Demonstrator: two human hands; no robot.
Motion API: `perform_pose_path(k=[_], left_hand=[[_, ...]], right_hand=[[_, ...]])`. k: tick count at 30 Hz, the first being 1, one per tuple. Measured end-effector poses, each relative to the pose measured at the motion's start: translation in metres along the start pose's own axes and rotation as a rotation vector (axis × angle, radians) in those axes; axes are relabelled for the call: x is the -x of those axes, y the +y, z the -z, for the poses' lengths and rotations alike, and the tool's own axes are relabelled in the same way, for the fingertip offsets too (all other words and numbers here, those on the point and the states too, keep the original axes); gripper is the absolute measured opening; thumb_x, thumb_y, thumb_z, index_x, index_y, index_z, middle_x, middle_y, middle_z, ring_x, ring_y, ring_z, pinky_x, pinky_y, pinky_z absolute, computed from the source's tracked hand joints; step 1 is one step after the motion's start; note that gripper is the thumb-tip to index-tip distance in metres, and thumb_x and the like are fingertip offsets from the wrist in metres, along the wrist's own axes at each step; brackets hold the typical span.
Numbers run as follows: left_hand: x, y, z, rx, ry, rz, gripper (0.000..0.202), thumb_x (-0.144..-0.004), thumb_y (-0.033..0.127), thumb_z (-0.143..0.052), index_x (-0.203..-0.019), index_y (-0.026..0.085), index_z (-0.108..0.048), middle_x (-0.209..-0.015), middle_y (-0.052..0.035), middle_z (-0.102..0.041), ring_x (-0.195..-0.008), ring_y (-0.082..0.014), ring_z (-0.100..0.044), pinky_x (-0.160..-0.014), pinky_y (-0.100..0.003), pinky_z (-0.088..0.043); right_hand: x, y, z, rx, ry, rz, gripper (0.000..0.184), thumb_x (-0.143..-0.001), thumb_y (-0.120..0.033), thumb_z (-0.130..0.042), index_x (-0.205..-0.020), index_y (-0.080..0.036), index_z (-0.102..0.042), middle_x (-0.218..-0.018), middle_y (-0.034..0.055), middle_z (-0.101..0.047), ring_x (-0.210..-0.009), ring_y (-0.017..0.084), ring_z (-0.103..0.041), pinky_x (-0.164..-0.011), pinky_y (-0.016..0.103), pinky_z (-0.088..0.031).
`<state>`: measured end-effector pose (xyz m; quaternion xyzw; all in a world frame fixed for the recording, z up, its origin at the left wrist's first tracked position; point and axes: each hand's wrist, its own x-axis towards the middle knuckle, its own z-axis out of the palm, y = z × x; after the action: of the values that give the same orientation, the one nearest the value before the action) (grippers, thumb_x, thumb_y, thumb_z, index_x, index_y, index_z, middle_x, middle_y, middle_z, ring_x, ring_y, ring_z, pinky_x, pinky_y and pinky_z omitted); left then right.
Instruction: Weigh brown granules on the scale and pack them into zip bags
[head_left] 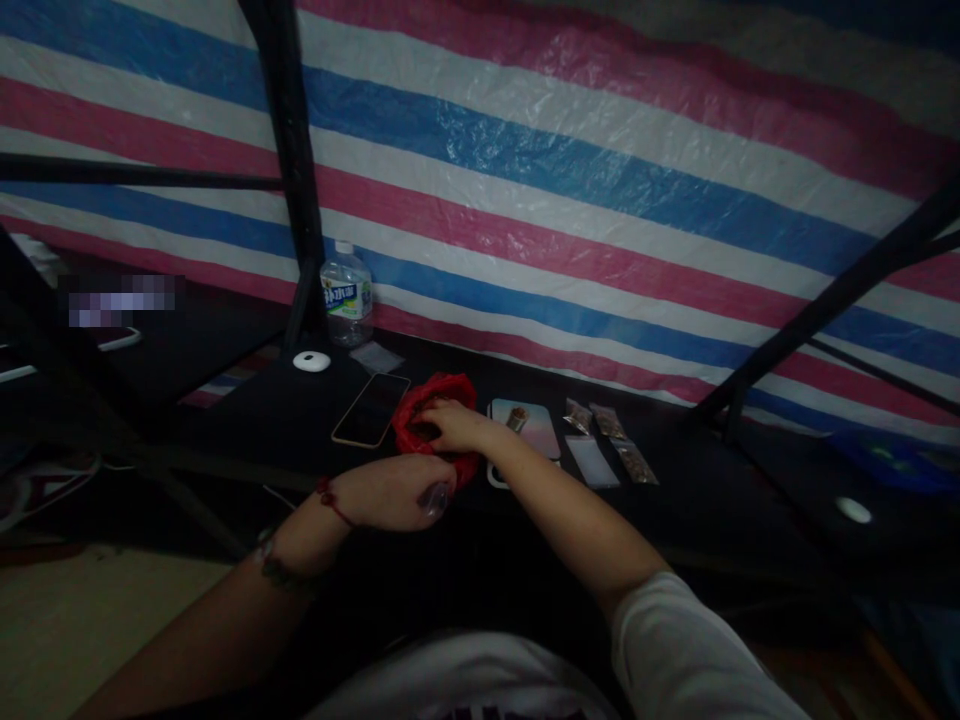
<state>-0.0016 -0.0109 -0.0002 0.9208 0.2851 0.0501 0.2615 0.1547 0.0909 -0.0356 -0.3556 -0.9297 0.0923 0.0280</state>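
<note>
A red plastic bag [463, 468] stands with its mouth open on the black table [255, 420]. My right hand [448, 425] reaches into it, fingers bent downward and drawn together; the fingertips are hidden among dark contents. At the bag's front edge, my left hand [401, 490] is closed, with a small clear plastic piece [433, 499] showing at it. To the right lies a pastel-coloured tin-like case [541, 430] with a small bottle-shaped item [517, 417] on it. Beyond are small filled clear packets [636, 462] and a flat empty-looking clear bag [592, 462].
A phone [371, 408] lies left of the red bag. Behind it stand a clear bottle [347, 295] and a clear sachet [377, 357]. White oval devices [311, 361] lie at both sides. Dark metal posts [296, 170] rise before the striped sheet [562, 200]. A blue tray [892, 460] is at right.
</note>
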Motion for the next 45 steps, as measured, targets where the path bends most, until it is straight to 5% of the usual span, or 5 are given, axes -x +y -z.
perform_pose_path(k=[5,13,28,38,45], left_hand=[[-0.001,-0.002,0.0,0.004,0.011,-0.02,0.008,-0.075,0.019,-0.052,-0.082,0.018,-0.056,-0.079,-0.0003,-0.06,-0.066,-0.0127,-0.053,-0.06,-0.024,-0.04],[0.0,-0.003,-0.002,0.0,0.013,-0.031,0.007,-0.074,0.017,-0.051,-0.081,0.018,-0.054,-0.077,0.0002,-0.059,-0.064,-0.0119,-0.051,-0.059,-0.024,-0.039],[0.001,0.003,0.004,0.005,-0.009,-0.003,0.01,-0.073,0.018,-0.05,-0.082,0.018,-0.057,-0.079,-0.0004,-0.06,-0.066,-0.0129,-0.053,-0.059,-0.024,-0.039],[0.003,0.003,0.003,0.004,0.021,-0.027,0.009,-0.074,0.016,-0.049,-0.079,0.018,-0.055,-0.076,0.0002,-0.058,-0.063,-0.012,-0.052,-0.056,-0.023,-0.037],[0.001,-0.001,-0.001,0.004,0.009,-0.014,0.01,-0.073,0.018,-0.051,-0.082,0.018,-0.057,-0.08,-0.0009,-0.061,-0.067,-0.0132,-0.055,-0.06,-0.023,-0.04]], right_hand=[[0.002,0.005,0.004,0.006,0.012,0.028,0.031,-0.078,-0.014,-0.066,-0.108,-0.014,-0.067,-0.105,0.0115,-0.063,-0.088,0.019,-0.06,-0.081,0.031,-0.046],[-0.001,-0.002,0.01,0.04,-0.011,0.047,0.025,-0.078,-0.014,-0.065,-0.103,-0.012,-0.07,-0.101,0.0117,-0.066,-0.086,0.019,-0.06,-0.078,0.028,-0.044],[0.013,-0.001,0.027,-0.034,0.087,-0.009,0.025,-0.08,-0.012,-0.063,-0.103,-0.015,-0.072,-0.108,0.0101,-0.071,-0.099,0.02,-0.064,-0.09,0.029,-0.044],[0.082,0.051,0.078,-0.372,0.373,-0.291,0.024,-0.078,-0.015,-0.065,-0.1,-0.016,-0.072,-0.095,0.0068,-0.074,-0.084,0.017,-0.068,-0.077,0.027,-0.051],[0.12,0.074,0.064,-0.254,0.352,-0.385,0.022,-0.075,-0.012,-0.065,-0.095,-0.016,-0.073,-0.093,0.0068,-0.074,-0.082,0.017,-0.068,-0.076,0.027,-0.051]])
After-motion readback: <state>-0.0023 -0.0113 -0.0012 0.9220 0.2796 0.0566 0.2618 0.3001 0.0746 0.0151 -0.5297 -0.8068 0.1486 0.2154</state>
